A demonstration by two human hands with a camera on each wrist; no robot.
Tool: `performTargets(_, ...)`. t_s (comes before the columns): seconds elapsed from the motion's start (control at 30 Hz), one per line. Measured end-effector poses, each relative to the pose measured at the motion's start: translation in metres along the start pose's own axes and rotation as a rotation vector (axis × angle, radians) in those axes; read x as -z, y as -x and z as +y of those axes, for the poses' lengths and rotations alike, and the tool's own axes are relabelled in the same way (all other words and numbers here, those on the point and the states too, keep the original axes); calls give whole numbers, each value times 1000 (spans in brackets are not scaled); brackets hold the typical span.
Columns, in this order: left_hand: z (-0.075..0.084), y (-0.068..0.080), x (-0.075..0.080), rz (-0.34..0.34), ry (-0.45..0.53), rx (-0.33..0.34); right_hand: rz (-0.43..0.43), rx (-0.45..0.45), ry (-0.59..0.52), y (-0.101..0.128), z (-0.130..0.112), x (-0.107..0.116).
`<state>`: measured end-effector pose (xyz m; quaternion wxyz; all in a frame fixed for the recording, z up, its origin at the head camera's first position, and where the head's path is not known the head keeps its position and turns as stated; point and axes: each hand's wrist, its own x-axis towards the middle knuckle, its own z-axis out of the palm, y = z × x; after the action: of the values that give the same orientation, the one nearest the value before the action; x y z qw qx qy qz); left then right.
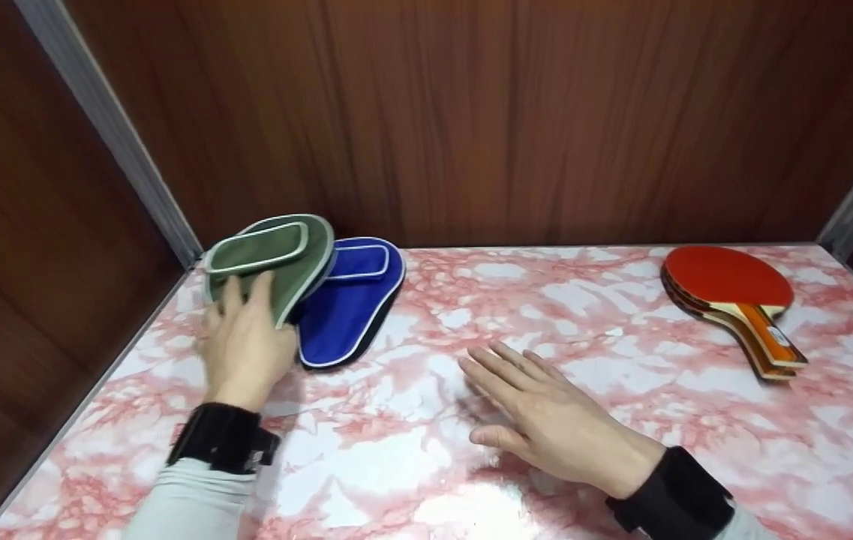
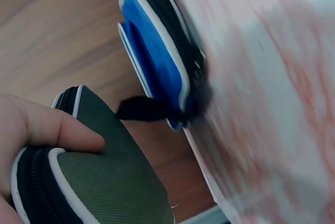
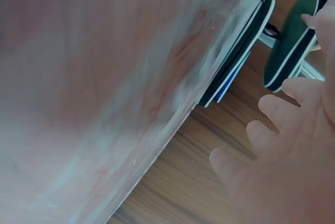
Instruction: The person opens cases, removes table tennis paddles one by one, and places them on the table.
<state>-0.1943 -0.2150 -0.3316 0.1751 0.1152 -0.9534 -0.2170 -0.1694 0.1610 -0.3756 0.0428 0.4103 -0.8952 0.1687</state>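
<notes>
My left hand (image 1: 247,351) grips a green paddle case (image 1: 292,276) with white piping and a front pocket, at the table's back left. In the left wrist view, the thumb presses against the case's plain green side (image 2: 115,182), beside the dark zipper edge. The case is lifted above the table. Just to its right lies a blue paddle case (image 1: 343,319) of the same shape, partly overlapped by the green one in the head view. My right hand (image 1: 550,420) hovers over the middle of the table with fingers extended, holding nothing.
Two table tennis paddles (image 1: 730,277) lie stacked at the right, red rubber uppermost, handles toward the front right. The pink and white marbled table (image 1: 396,450) meets a brown wood panel (image 1: 501,120) at the back. Another wood panel (image 1: 21,225) stands along the left.
</notes>
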Motion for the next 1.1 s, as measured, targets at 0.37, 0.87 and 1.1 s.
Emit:
performTargets(0.37, 36, 12, -18, -51, 5, -119, -4, -41, -5, 3, 4, 5)
performTargets(0.87, 76, 43, -54, -52, 10, -336, 64, -49, 4, 4, 13, 14)
performTargets(1.1, 90, 56, -64, -74, 10, -438, 133, -80, 24, 3, 21, 19)
